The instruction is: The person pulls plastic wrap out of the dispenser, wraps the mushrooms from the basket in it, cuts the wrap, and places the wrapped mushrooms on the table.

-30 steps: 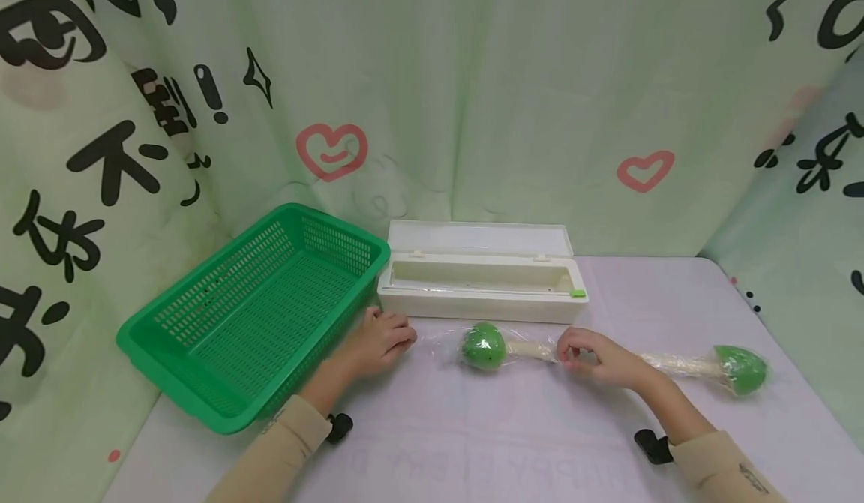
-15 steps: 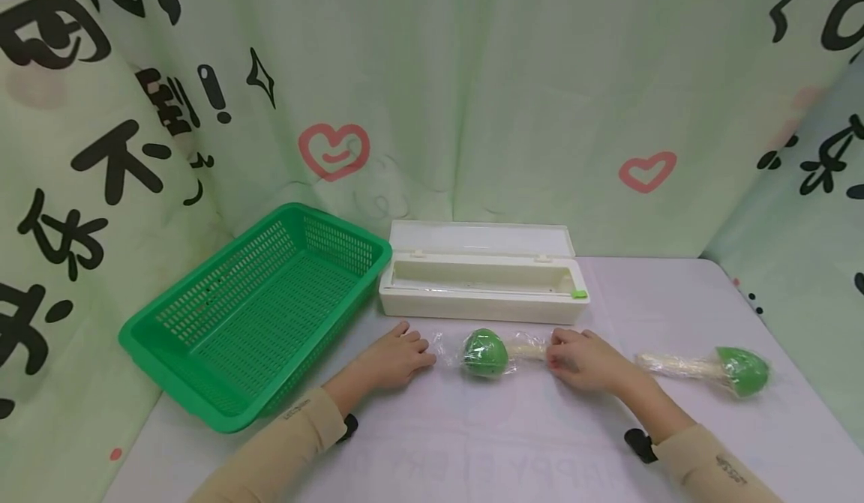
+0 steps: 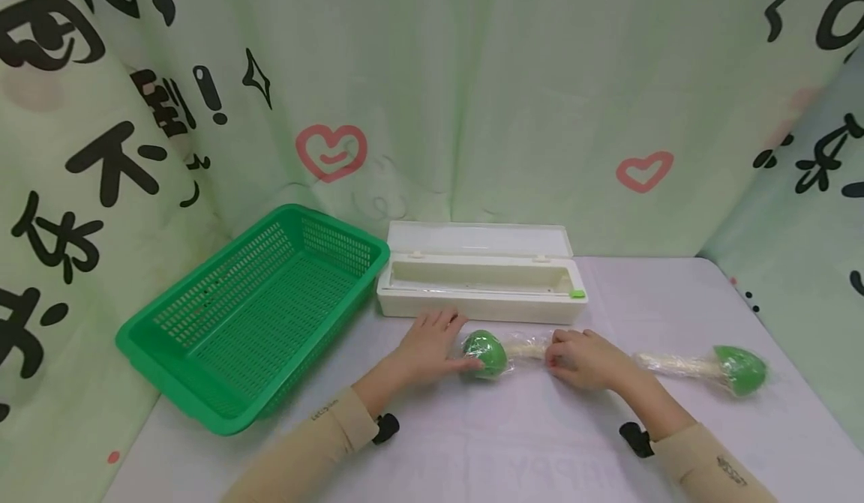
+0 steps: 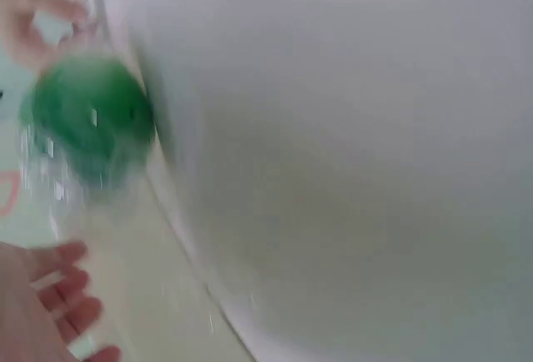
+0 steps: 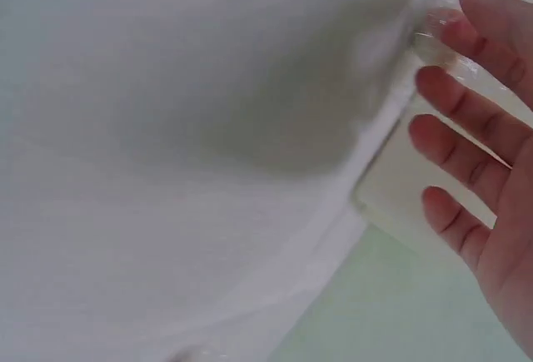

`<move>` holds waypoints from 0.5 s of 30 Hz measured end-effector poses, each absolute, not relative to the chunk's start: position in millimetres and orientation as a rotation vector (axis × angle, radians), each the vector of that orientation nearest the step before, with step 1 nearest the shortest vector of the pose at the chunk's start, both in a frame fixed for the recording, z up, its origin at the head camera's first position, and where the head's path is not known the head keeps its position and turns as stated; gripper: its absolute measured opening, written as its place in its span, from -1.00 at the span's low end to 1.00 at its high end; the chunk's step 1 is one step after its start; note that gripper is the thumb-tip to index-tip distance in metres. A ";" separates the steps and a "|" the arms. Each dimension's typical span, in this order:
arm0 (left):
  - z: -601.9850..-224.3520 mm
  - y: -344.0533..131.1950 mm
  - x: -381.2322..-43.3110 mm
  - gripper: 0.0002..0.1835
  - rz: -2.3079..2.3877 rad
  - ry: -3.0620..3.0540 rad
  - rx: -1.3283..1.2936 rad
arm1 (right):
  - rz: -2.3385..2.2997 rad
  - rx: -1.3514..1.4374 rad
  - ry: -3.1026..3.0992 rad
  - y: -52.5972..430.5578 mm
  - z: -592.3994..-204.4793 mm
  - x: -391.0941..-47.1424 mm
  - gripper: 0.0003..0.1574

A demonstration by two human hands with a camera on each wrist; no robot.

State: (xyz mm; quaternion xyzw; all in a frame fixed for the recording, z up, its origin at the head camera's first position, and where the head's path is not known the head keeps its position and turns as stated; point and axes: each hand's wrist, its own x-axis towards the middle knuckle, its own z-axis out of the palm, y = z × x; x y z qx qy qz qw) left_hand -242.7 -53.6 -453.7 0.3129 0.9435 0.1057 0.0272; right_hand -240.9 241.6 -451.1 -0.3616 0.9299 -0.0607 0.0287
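A stick with a round green head (image 3: 485, 353) and a pale handle, wrapped in clear plastic, lies in front of the white box. My right hand (image 3: 582, 358) pinches the handle end between thumb and index finger; the right wrist view shows the other fingers (image 5: 454, 150) apart and free. My left hand (image 3: 428, 347) is spread beside the green head, its thumb reaching along the near side of it. In the left wrist view the green head (image 4: 92, 116) is blurred, with the left fingers (image 4: 75, 300) held apart near the plastic.
A long white box (image 3: 482, 308) with its lid raised stands behind the stick. At the left is a green plastic basket (image 3: 253, 323). A second wrapped stick with a green head (image 3: 739, 370) lies at the right. A printed curtain (image 3: 540, 113) hangs behind the table.
My left hand has moved right from beside the basket to the green head, its fingers spreading. My right hand has shifted slightly left and now pinches the handle end.
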 end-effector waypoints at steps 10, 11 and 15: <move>-469.4 -34.5 -236.9 -0.21 0.119 2.940 0.874 | -0.183 -1.251 3.045 212.5 -443.3 -244.8 -0.48; -469.3 -34.8 -237.7 -0.22 0.118 2.939 0.882 | -0.111 -1.260 3.027 209.9 -445.4 -245.1 -0.39; -472.0 -36.4 -241.2 -0.25 0.145 2.918 0.908 | 0.101 -1.319 2.946 198.3 -454.6 -247.7 -0.31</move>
